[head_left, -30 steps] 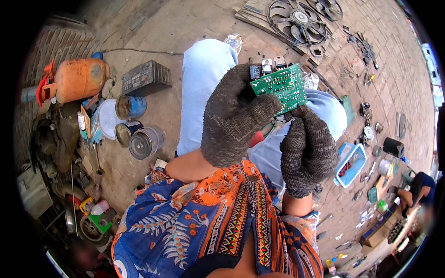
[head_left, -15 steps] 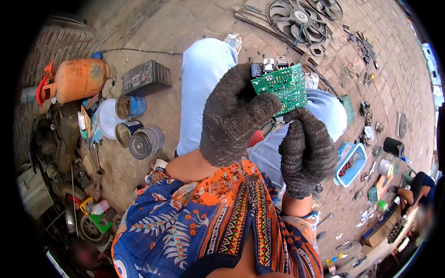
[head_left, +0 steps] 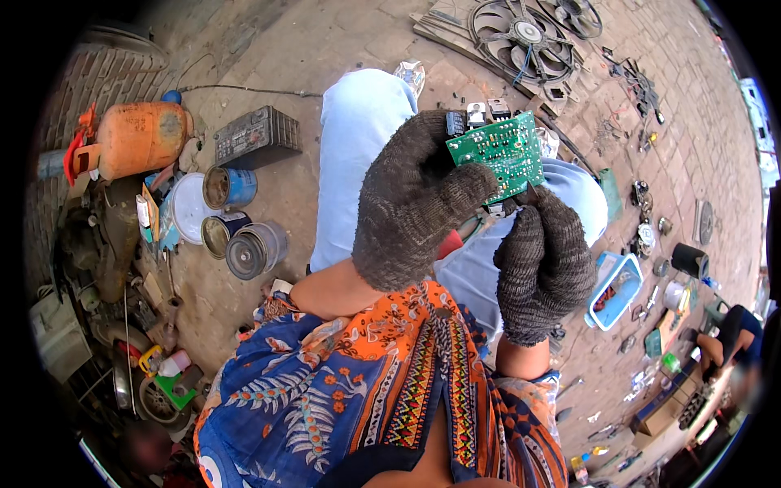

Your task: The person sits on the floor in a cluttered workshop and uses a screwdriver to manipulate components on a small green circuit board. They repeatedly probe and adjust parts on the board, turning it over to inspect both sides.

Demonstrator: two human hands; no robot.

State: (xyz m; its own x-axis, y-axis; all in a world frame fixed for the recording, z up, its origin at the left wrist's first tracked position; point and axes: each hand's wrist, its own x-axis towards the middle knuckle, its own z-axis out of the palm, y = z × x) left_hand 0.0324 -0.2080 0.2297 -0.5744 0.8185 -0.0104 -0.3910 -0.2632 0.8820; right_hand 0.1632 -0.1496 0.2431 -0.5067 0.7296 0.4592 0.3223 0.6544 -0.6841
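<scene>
My left hand (head_left: pixel 419 203), in a dark knitted glove, grips a green circuit board (head_left: pixel 498 154) by its left side, thumb across its face. The soldered side faces up, and a blue capacitor (head_left: pixel 455 123) and metal-tabbed parts (head_left: pixel 477 112) stick out past its far edge. My right hand (head_left: pixel 547 268), gloved alike, is closed at the board's near right corner. A thin dark pointed tip (head_left: pixel 533 190) juts from its fingers against the board; the rest of that tool is hidden. Something red (head_left: pixel 449 244) shows in my lap, partly behind the left glove.
Left on the ground are an orange gas cylinder (head_left: pixel 142 140), a black battery (head_left: pixel 257 137) and several cans (head_left: pixel 230 188). A radiator fan (head_left: pixel 525 37) lies ahead. At right stand a blue basin (head_left: pixel 616 290) and scattered parts; a person (head_left: pixel 732 337) sits farther right.
The board and both hands have shifted slightly to the right. The pointed tip stays at the board's near right corner, and both hands keep their grip.
</scene>
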